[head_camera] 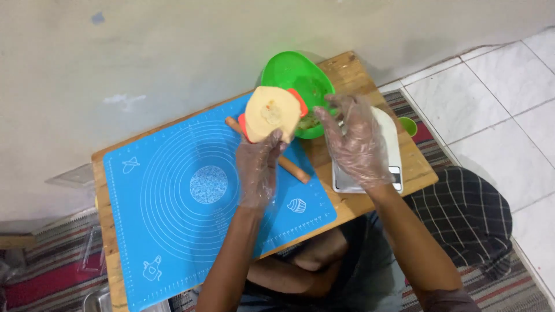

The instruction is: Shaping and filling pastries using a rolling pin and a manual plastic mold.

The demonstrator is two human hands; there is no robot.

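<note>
Near the upper middle of the frame we see our gloved left hand [258, 167] gripping an orange press [299, 104] by its lower edge, with a round dough sheet [272, 114] lying open on it, face turned up towards us. Our right hand [355, 141] hovers open, fingers spread, over the green bowl [292, 72] and scale [386, 144]. A rolling pin [295, 169] slants from upper left to lower right across the blue mat [173, 202].

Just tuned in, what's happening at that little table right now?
A person in clear plastic gloves sits at a low wooden table. The left hand holds up an orange press with a round of pale dough laid over it. The right hand hovers open by the green bowl, above a kitchen scale. A rolling pin lies on the blue mat.
</note>
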